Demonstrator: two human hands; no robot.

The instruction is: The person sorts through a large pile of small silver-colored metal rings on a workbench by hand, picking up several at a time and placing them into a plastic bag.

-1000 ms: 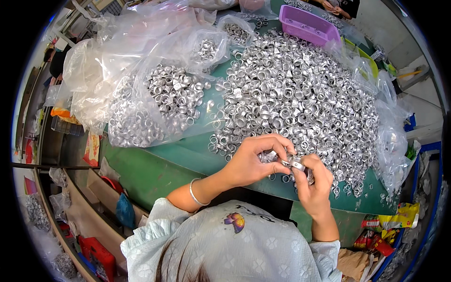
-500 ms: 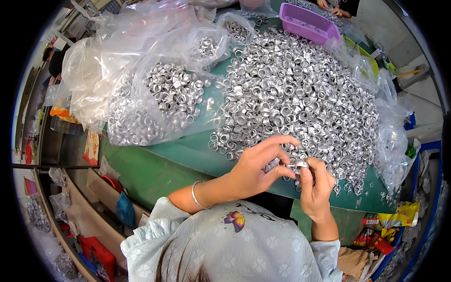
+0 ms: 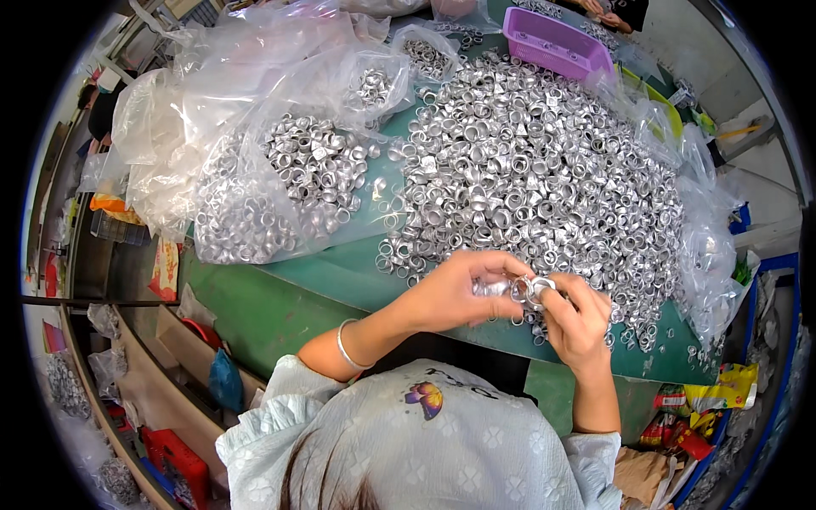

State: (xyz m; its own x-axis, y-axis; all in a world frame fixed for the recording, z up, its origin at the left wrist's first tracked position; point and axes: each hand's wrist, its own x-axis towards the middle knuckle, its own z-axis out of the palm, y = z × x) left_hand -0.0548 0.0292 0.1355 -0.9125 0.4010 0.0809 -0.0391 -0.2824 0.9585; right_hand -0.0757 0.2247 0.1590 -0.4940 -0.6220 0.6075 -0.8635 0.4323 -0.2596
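Note:
Silver metal rings lie in a large heap point(image 3: 527, 170) on the green table in front of me. At the near edge of this heap my left hand point(image 3: 455, 293) is curled around several silver rings point(image 3: 493, 287), its fingertips close to my right hand. My right hand point(image 3: 578, 321) pinches a silver ring point(image 3: 541, 293) between thumb and fingers, right beside the left fingertips. Which rings touch which fingers there is partly hidden. More rings fill a clear plastic bag point(image 3: 246, 191) lying left of the heap.
Behind the heap stands a purple plastic basket point(image 3: 557, 47), with a yellow-green container point(image 3: 650, 98) beside it. Crumpled clear plastic point(image 3: 710, 246) borders the heap on the right. Another person's hands point(image 3: 602, 12) show at the far edge. Colourful packets point(image 3: 722, 388) lie at the lower right.
Both hands have come closer together, and the left fingers have closed in around the rings. The ring in my right hand now shows its round opening and sits slightly further left.

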